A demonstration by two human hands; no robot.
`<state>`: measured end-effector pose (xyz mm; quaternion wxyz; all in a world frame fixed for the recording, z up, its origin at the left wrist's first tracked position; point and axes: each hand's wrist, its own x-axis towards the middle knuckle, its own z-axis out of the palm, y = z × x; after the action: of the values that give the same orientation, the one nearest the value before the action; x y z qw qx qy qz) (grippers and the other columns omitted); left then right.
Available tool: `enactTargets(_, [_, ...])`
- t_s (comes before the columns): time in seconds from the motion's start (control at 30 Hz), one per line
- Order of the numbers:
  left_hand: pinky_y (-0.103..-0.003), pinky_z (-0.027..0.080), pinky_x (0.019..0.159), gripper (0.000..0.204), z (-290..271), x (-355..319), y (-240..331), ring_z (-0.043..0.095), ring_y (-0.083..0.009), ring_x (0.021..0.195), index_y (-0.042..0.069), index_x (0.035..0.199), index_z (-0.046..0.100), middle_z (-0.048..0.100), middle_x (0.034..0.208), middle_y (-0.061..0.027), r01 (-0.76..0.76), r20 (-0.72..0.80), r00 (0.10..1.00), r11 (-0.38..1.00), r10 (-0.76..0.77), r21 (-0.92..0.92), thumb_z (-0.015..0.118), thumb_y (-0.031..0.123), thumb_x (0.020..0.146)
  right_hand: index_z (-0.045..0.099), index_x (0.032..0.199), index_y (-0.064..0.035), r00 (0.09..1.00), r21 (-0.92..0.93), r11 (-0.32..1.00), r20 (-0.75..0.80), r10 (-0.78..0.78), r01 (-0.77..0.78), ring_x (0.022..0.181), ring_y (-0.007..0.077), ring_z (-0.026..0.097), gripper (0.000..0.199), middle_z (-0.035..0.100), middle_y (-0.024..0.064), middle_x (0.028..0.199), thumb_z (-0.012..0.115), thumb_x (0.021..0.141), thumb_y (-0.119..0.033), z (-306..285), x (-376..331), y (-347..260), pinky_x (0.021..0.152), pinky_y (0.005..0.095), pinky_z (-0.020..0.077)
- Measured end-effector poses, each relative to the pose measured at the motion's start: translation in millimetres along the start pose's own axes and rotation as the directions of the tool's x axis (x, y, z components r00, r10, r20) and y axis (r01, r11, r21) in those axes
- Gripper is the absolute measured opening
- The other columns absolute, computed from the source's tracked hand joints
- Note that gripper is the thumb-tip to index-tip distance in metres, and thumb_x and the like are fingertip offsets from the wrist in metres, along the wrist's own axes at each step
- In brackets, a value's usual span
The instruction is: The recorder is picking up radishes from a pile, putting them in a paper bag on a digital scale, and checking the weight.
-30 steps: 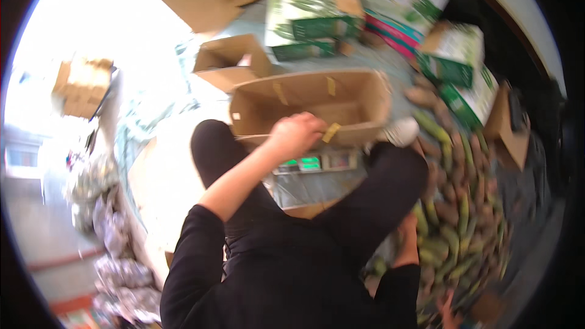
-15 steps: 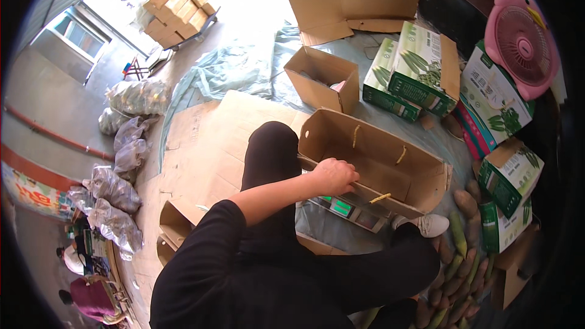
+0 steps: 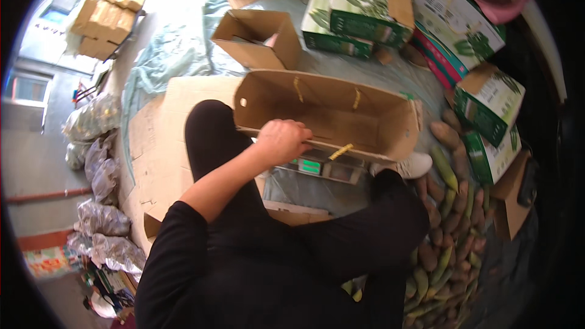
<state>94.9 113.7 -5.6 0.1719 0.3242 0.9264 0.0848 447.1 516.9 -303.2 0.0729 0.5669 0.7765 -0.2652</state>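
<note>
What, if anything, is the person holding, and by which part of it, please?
The left hand curls over the near rim of the open cardboard box; whether it actually grips cannot be told. The right hand is out of view.

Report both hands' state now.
Left hand: curled at near side of open cardboard box; grip can't be told.
Right hand: not in view; can't tell.

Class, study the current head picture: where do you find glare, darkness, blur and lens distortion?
Head view, upper left: glare bleaches the area right of the stacked boxes nearly white; head view, below: the black trousers show little detail; head view, middle: the left hand looks slightly soft; head view, rim: the fisheye lens leaves curved, black corners.
</note>
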Motion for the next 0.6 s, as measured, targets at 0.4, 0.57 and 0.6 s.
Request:
enactTargets(0.4, [-0.041, 0.049, 0.071, 0.015, 9, -5, -2, 0.062, -0.0273, 0.081, 0.009, 0.081, 0.065, 0.063, 0.077, -0.0075, -0.079, -0.152, 0.986, 0.996, 0.074, -0.032, 0.066, 0.024, 0.077, 0.046, 0.127, -0.0015, 0.971, 0.634, 0.738, -0.103, -0.217, 0.232, 0.099, 0.0217, 0.060, 0.054, 0.060, 0.0079, 0.114, 0.070, 0.080, -0.014, -56, -32, -82, 0.085, 0.0336, 0.0464])
enactTargets(0.57, [-0.042, 0.050, 0.071, 0.019, 7, -6, 0, 0.062, -0.0288, 0.083, 0.009, 0.085, 0.066, 0.063, 0.081, -0.0070, -0.083, -0.129, 0.988, 0.996, 0.079, -0.026, 0.065, 0.026, 0.078, 0.047, 0.125, -0.0013, 0.949, 0.628, 0.717, -0.126, -0.289, 0.302, 0.102, 0.0200, 0.057, 0.056, 0.059, 0.0073, 0.113, 0.074, 0.077, -0.012, -138, -54, -147, 0.088, 0.0319, 0.0448])
enactTargets(0.6, [-0.042, 0.050, 0.071, 0.018, 6, -6, 1, 0.062, -0.0289, 0.082, 0.009, 0.084, 0.066, 0.063, 0.080, -0.0073, -0.066, -0.131, 0.989, 0.998, 0.063, -0.018, 0.066, 0.026, 0.078, 0.048, 0.125, -0.0016, 0.941, 0.644, 0.693, -0.141, -0.309, 0.324, 0.103, 0.0193, 0.056, 0.056, 0.058, 0.0072, 0.114, 0.074, 0.077, -0.011, -154, -59, -163, 0.090, 0.0319, 0.0441])
